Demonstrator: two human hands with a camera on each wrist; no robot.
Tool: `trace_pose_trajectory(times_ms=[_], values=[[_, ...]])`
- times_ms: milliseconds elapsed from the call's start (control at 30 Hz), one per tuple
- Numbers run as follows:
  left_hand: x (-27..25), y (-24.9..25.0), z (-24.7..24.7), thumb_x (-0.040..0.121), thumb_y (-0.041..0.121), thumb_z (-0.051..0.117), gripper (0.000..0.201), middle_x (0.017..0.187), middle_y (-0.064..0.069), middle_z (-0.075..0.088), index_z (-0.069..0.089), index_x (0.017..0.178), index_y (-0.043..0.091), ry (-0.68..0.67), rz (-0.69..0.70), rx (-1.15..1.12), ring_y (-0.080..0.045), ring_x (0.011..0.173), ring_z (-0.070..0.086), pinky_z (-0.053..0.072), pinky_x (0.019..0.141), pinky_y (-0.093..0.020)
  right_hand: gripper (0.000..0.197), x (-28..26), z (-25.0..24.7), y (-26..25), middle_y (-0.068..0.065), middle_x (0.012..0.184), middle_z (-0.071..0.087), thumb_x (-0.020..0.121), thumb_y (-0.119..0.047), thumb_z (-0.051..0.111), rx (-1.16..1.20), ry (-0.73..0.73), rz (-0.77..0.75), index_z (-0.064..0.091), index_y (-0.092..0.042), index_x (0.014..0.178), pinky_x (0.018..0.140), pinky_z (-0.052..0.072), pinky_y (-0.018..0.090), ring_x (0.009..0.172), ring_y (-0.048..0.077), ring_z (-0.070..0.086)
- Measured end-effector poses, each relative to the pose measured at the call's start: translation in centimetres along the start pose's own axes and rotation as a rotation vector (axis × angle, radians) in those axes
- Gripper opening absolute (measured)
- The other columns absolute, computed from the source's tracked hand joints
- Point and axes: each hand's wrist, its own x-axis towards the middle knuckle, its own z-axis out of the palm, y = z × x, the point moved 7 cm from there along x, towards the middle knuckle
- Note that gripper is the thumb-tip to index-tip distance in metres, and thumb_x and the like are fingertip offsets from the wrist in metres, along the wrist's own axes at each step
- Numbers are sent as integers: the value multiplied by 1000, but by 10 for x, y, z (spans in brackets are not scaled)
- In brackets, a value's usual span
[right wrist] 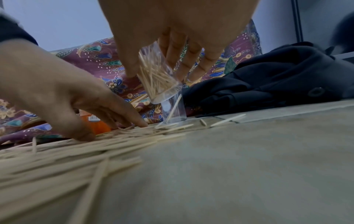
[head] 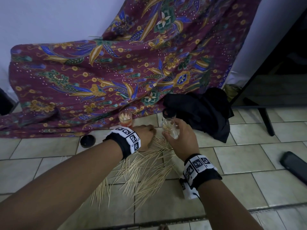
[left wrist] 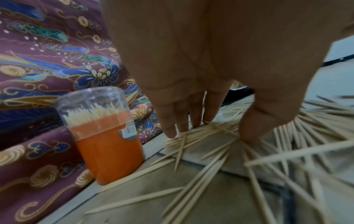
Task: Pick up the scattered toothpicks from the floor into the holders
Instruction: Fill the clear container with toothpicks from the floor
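toothpicks lie scattered in a wide fan across the tiled floor, thickest between the two forearms and reaching up under the left hand. that hand is lowered onto the far edge of the pile, its fingers fairly straight and spread, tips and thumb touching the sticks on the floor; none is plainly pinched. the right hand holds a clear holder off the floor, tilted, fingers and thumb curled round its sides, a loose bunch of toothpicks inside it. just beyond it a second clear tube stands upright on the floor with one stick leaning in it; a dark cap shows above the held holder in the head view, though what it sits on cannot be told. an orange holder with a clear lid stands upright, packed with toothpicks, at the edge of a patterned purple cloth, just beside the left hand. a black round lid lies on the floor to the left of that wrist. a black garment is heaped to the right, and a dark phone lies well apart at the far right.
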Motion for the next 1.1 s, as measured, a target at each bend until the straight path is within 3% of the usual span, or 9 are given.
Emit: trace_pose_trajectory(times_ms=[100,267,500,733,900,1100], values=[[2,-2,-6,92,10,49,28,118,-12,50,59,119,8,-28,-39,59,-33,97,60,52,78,-40,46,1,1,1,-2,109,61,81,-40,75,3,-4,-2,56,-18,118,87,47,37,101,20,55],[5,-8,-6,93,8,47,34,117,-10,56,63,122,15,-50,-42,59,-34,107,58,49,84,-39,46,1,4,2,-2,110,61,81,-41,74,1,-16,0,56,-19,118,88,47,39,102,20,55],[3,-19,-2,91,15,52,32,116,-10,61,63,120,13,-26,-50,0,-31,107,59,50,85,-35,45,1,4,0,-1,109,61,82,-39,74,1,-22,-11,56,-18,117,85,46,36,100,20,54],[-7,-21,-4,82,31,60,35,124,-4,47,57,113,16,52,16,22,-27,107,54,51,83,-41,47,1,5,0,-1,108,61,82,-40,74,2,-35,-6,56,-19,119,87,46,37,100,20,55],[-7,-12,0,93,13,49,25,111,-10,57,65,112,12,-45,14,104,-31,101,60,50,79,-36,47,1,5,-3,0,107,62,82,-39,75,5,-29,-18,56,-17,118,87,46,37,99,20,55],[-11,-6,3,89,0,48,30,113,-14,57,59,115,8,-78,-33,201,-38,103,58,52,79,-43,47,0,5,-4,0,107,63,81,-38,76,15,-21,-33,56,-18,119,85,47,38,98,21,57]])
